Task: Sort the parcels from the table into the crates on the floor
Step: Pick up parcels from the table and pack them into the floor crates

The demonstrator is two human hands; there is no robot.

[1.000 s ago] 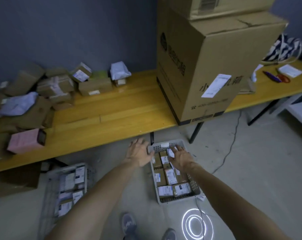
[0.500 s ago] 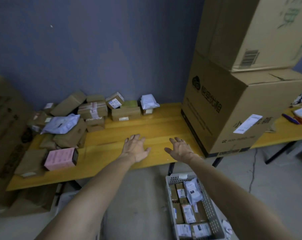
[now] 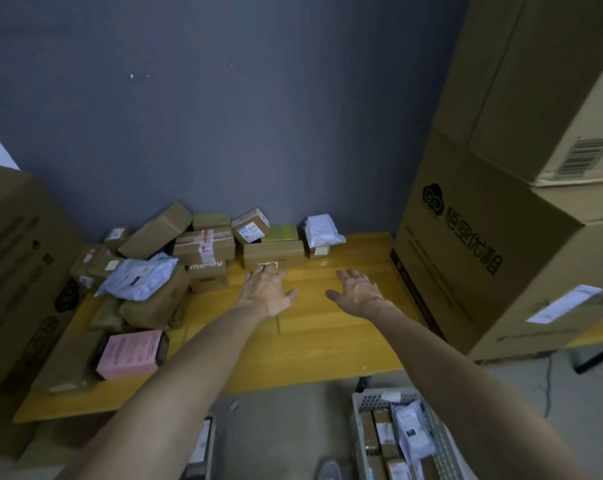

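Risk first, left side: parcels (image 3: 161, 258) heaped loose at the tabletop's (image 3: 313, 341) back left corner, white poly bag (image 3: 137, 277) draped over brown boxes; pulling one from below could tip the heap or slide the pink box (image 3: 128, 353) off the near left edge; left hand (image 3: 267, 291) empty, fingers spread, fingertips just at the brown box (image 3: 274, 254) near the back edge, not gripping; a one-handed grab may shove it into the wall instead; right hand (image 3: 357, 294) empty, spread, over bare tabletop; white pouch (image 3: 322, 230) sits at the back edge beyond it; big carton (image 3: 500, 265) crowds the right end, limiting reach; grey crate (image 3: 410, 441) on the floor below the near right edge, looks nearly full; a second crate (image 3: 203, 448) below left, barely visible.
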